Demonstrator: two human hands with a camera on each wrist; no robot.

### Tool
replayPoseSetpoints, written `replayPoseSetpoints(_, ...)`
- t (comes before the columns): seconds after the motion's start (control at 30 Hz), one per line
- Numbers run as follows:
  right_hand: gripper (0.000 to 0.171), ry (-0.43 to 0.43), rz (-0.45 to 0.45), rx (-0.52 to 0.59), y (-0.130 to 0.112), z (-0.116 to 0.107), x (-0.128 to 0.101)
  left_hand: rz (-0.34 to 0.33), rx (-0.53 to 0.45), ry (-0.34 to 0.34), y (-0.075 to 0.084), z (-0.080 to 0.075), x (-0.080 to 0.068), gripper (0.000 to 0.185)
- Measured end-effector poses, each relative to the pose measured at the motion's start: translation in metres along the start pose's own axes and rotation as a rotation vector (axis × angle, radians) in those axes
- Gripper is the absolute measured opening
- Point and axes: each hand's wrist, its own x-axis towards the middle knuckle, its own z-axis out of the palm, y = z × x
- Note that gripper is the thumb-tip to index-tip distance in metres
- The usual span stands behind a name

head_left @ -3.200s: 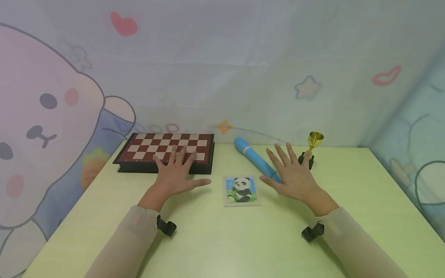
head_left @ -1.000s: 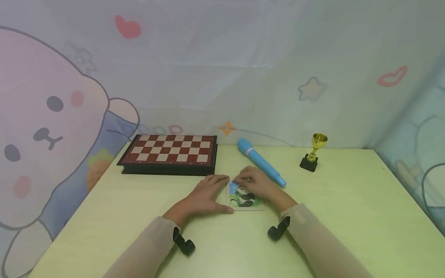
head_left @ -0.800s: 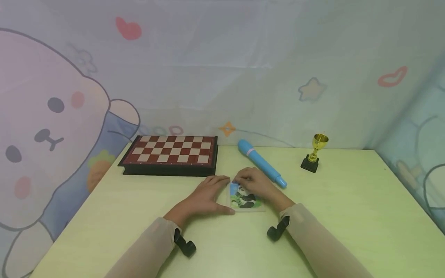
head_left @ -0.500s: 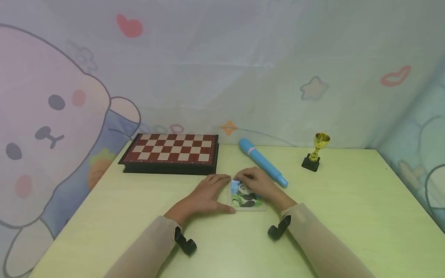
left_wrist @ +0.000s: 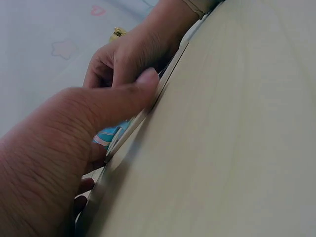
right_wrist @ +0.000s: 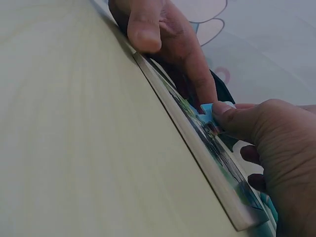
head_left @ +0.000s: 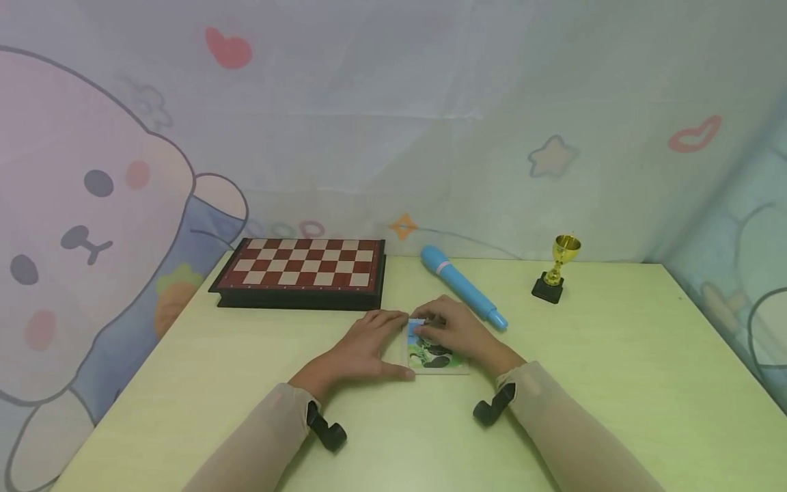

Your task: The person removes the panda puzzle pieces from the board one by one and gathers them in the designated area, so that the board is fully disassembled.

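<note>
A small panda jigsaw puzzle (head_left: 430,357) in a pale wooden frame lies on the table, in the middle of the head view. My left hand (head_left: 361,347) holds the frame's left side, its thumb at the near corner and its fingertips at the far corner. Over the picture's upper part, my right hand (head_left: 462,332) pinches a blue puzzle piece (right_wrist: 207,113) between thumb and finger. In the right wrist view this piece stands tilted up from the picture. Fingers hide the puzzle's upper right part in the head view.
Behind the left hand lies a black-sided folding chessboard (head_left: 307,265) with red and white squares. A blue toy microphone (head_left: 462,285) lies diagonally just behind the right hand. Farther right stands a small gold trophy cup (head_left: 556,263) on a black base. A printed cloth hangs behind the table.
Both hands, spread apart over the table at first, have come together at the puzzle. The left hand has since stayed put; the right has tilted up a blue piece at the picture's upper left.
</note>
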Motion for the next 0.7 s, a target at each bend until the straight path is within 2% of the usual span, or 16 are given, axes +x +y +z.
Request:
replayPoseSetpoints(0.17, 0.02, 0.001, -0.054, 0.026, -0.001, 0.001, 0.0, 0.005, 0.002, -0.004, -0.001, -0.001, -0.001, 0.1)
replayPoseSetpoints(0.3, 0.014, 0.023, -0.048, 0.062, -0.004, 0.0, 0.0, 0.003, -0.004, -0.005, -0.002, -0.002, -0.002, 0.101)
replayPoseSetpoints(0.5, 0.014, 0.043, 0.024, 0.046, -0.009, -0.004, -0.005, 0.007, -0.009, -0.005, -0.003, 0.001, -0.003, 0.102)
replayPoseSetpoints(0.7, 0.016, 0.086, 0.108, 0.052, -0.012, -0.019, -0.023, 0.008, -0.036, 0.006, -0.002, 0.002, -0.008, 0.103)
